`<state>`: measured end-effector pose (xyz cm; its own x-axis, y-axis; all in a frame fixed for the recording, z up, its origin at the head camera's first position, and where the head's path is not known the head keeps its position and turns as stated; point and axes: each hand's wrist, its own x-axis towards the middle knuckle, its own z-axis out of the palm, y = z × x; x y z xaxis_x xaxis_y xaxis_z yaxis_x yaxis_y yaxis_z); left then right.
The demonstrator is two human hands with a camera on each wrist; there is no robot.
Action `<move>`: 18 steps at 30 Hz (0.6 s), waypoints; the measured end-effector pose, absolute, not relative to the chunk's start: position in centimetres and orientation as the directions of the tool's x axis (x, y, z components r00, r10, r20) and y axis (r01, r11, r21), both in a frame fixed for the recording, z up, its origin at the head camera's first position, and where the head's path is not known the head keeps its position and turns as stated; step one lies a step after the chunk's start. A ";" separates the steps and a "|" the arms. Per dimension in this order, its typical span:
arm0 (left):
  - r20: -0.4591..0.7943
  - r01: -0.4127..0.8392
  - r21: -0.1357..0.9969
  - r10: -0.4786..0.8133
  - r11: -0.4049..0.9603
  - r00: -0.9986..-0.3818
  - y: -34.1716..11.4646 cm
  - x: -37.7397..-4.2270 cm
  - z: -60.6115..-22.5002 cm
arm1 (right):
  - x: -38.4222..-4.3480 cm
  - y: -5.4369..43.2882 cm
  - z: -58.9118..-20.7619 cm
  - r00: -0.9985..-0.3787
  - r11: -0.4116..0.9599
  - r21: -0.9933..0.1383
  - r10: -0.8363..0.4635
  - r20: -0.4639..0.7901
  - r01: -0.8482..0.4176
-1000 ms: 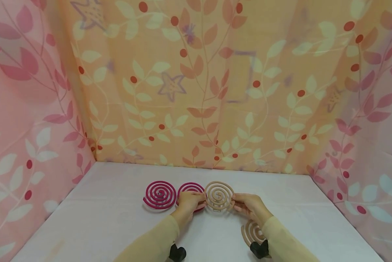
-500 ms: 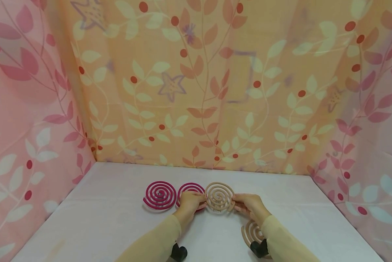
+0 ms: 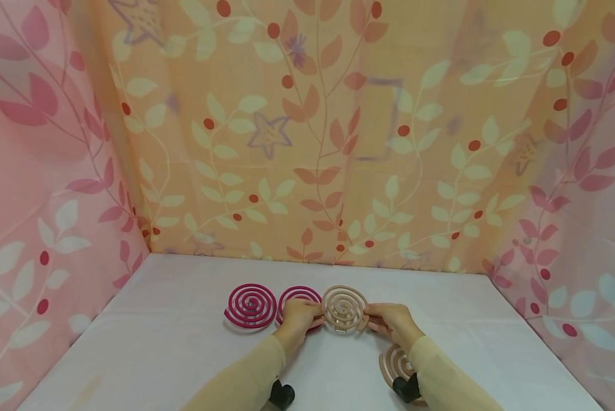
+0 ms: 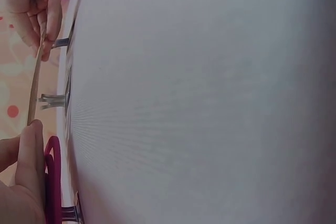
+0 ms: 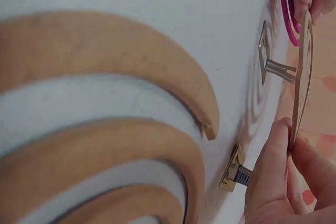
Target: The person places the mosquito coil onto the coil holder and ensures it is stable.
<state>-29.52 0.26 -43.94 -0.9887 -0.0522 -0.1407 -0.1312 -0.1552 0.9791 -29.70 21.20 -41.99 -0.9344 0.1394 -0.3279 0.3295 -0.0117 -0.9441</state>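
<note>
A tan mosquito coil [image 3: 333,292] is held level between both hands, seen edge-on in the wrist views. My left hand [image 3: 297,319] pinches its left edge; my right hand [image 3: 396,322] pinches its right edge. Directly beneath it stands a small metal coil stand [image 5: 281,70], its upright prongs close to the coil's underside. Left of it, a magenta mosquito coil [image 3: 299,291] sits raised on a stand, partly hidden by my left hand. Another magenta coil [image 3: 251,305] sits farther left.
A second tan coil [image 3: 389,365] lies on the white table [image 3: 148,342], partly covered by the right sleeve and wrist camera. Another metal stand [image 5: 231,171] is beside my right hand. Patterned curtains [image 3: 318,131] enclose the back and sides.
The held tan coil and my left hand have shifted very slightly right, the coil a touch nearer. My right hand has stayed almost still, and both hands keep their pinch.
</note>
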 end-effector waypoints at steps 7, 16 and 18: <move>-0.119 -0.111 0.989 -0.088 -0.095 -0.989 0.5 -29.7 -43.7 | -29.9 21.2 -42.1 -0.936 -0.021 -0.946 0.141 -0.323 0.324; -0.120 -0.109 0.987 -0.091 -0.116 -0.989 0.5 -29.7 -43.9 | -30.2 21.2 -42.4 -0.931 -0.015 -0.943 0.156 -0.330 0.331; -0.121 -0.111 0.987 -0.090 -0.115 -0.989 0.5 -29.7 -43.9 | -30.2 21.2 -42.3 -0.932 -0.014 -0.943 0.148 -0.331 0.333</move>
<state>-29.74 0.51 -43.91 -0.9885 -0.0900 -0.1215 -0.1108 -0.1151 0.9871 -30.17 21.22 -42.33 -0.9319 0.1477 -0.3313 0.3330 -0.0137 -0.9428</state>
